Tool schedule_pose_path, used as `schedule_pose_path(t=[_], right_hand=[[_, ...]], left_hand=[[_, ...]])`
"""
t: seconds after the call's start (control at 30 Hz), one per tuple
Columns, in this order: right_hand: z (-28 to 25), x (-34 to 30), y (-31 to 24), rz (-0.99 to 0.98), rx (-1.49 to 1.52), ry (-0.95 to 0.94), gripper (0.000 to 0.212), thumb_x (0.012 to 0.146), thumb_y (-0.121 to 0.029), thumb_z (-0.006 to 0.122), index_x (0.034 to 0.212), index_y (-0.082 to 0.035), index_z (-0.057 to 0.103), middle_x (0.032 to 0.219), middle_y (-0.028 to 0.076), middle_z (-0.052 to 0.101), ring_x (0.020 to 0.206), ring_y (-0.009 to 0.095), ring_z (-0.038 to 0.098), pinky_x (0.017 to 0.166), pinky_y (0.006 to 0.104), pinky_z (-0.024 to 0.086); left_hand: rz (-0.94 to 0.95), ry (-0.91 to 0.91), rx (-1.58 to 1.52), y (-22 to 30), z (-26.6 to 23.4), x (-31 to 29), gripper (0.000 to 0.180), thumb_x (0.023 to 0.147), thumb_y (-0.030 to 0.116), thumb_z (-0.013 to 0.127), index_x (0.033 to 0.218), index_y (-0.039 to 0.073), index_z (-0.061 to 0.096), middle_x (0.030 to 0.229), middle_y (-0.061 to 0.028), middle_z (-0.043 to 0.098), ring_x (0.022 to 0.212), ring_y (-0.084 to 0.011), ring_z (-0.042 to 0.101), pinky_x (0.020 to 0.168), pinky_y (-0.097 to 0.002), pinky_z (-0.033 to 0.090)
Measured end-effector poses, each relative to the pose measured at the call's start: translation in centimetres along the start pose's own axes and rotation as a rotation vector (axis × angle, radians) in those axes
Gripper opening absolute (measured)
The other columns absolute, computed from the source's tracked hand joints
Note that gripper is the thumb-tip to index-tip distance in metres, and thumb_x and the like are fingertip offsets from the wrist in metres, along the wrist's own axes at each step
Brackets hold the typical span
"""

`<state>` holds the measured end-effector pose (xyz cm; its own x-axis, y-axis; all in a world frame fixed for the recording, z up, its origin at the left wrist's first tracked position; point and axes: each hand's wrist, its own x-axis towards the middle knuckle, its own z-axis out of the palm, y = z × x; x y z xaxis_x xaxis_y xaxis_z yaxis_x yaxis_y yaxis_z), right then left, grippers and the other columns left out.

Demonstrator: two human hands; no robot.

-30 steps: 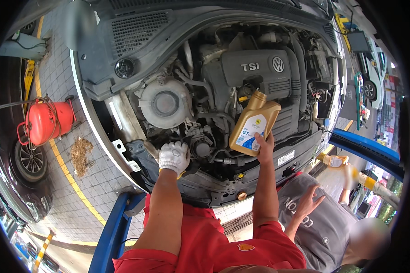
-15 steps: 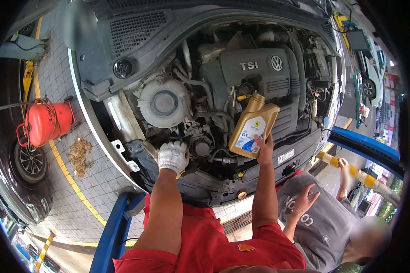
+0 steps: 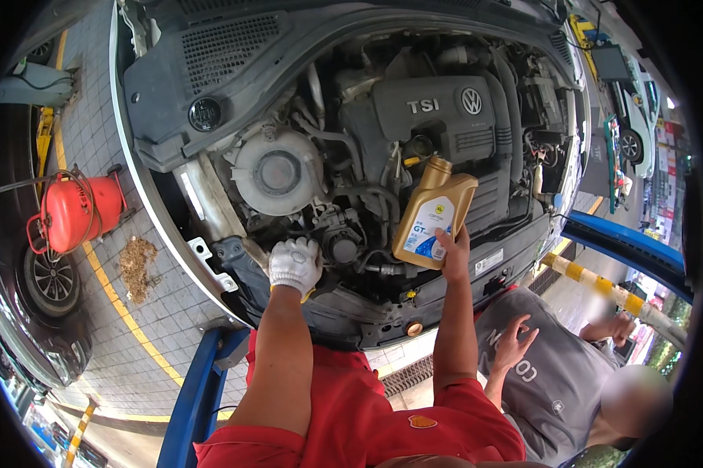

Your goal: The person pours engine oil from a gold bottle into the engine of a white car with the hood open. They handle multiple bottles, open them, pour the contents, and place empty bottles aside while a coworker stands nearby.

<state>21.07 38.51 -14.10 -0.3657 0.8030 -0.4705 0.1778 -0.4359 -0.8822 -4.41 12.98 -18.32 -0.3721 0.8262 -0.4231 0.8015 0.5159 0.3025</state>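
My right hand (image 3: 456, 248), bare, holds a gold engine oil bottle (image 3: 436, 210) with a white and blue label. The bottle stands nearly upright over the front of the engine, neck leaning slightly right. Just beyond its neck, the dark engine cover (image 3: 437, 117) has a round opening (image 3: 420, 147) at its near edge. In a white knit glove, my left hand (image 3: 295, 264) rests on the front left of the engine bay, its fingers curled. What lies under those fingers is hidden. Near it sits a pale round reservoir (image 3: 277, 171).
A co-worker in a grey shirt (image 3: 554, 351) stands close on my right. A gold round cap (image 3: 414, 329) lies on the bay's front edge. Blue lift arms (image 3: 624, 249) flank the car, with a yellow and white pole (image 3: 593, 285) at right. A red tank (image 3: 82, 210) stands left.
The co-worker's farther hand has moved down, away from the striped pole. The view has shifted slightly; my hands and the bottle keep their places.
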Motion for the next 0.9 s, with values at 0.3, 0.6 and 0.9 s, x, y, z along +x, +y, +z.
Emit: schedule_pose_path(t=[0.3,0.6,0.9], right_hand=[[0.07,-0.30,-0.30,0.015,-0.008,0.001,0.057,0.093,-0.007,0.079,0.144,0.003,0.055,0.122,0.011,0.073,0.103,0.018,0.073,0.091,0.0335,0.059],[-0.08,-0.35,-0.21,0.008,-0.015,0.000,0.058,0.093,-0.006,0.080,0.144,0.004,0.055,0.122,0.012,0.073,0.104,0.019,0.073,0.091,0.0335,0.059],[-0.09,-0.48,-0.62,0.019,-0.038,-0.007,0.057,0.093,-0.006,0.078,0.143,0.005,0.055,0.121,0.013,0.073,0.103,0.019,0.073,0.092,0.0335,0.059]], left_hand=[[0.006,0.030,-0.012,-0.02,0.15,-0.02,0.028,0.097,0.035,0.064,0.093,0.009,0.073,0.095,-0.0131,0.075,0.095,-0.0320,0.074,0.083,-0.0473,0.058],[0.011,0.033,-0.019,-0.06,0.25,-0.07,0.028,0.095,0.036,0.066,0.092,0.010,0.073,0.094,-0.0128,0.074,0.094,-0.0319,0.073,0.083,-0.0468,0.057],[0.004,0.020,-0.016,-0.08,0.20,-0.08,0.028,0.096,0.037,0.066,0.093,0.010,0.073,0.096,-0.0127,0.075,0.095,-0.0318,0.073,0.083,-0.0465,0.057]])
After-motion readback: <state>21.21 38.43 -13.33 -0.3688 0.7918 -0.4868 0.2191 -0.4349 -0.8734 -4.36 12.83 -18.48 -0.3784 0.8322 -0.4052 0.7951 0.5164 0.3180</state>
